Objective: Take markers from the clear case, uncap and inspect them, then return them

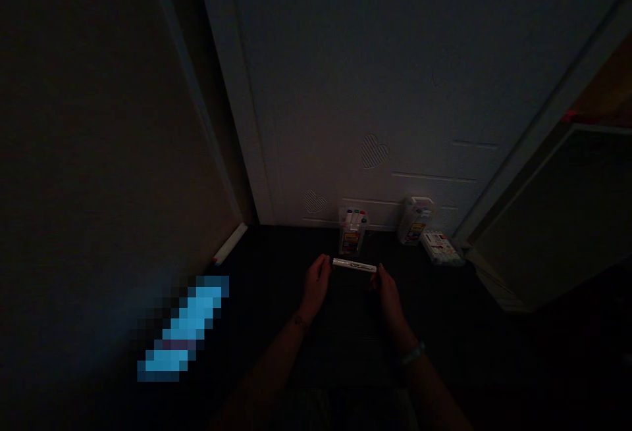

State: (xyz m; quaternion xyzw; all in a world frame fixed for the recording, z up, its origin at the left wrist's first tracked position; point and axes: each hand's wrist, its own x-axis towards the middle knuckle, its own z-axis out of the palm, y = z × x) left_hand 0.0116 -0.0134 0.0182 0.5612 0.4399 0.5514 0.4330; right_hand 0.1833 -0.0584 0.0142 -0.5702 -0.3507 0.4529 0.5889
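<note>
A white marker (354, 265) with dark print lies level between my two hands above the dark tabletop. My left hand (316, 286) is closed with its fingertips at the left end. At the right end, my right hand (386, 291) has its fingers closed round the tip. Both ends are hidden by fingers, and the light is dim. Just behind the marker stands a clear marker case (351, 237), with several coloured caps showing at its top.
A second clear case (415, 220) stands against the white panel (316, 102). Beside it lies a white printed pack (442, 248). Along the left wall rests a long white object with a red tip (230, 245). A bright blue pixelated patch (185, 329) covers something at lower left.
</note>
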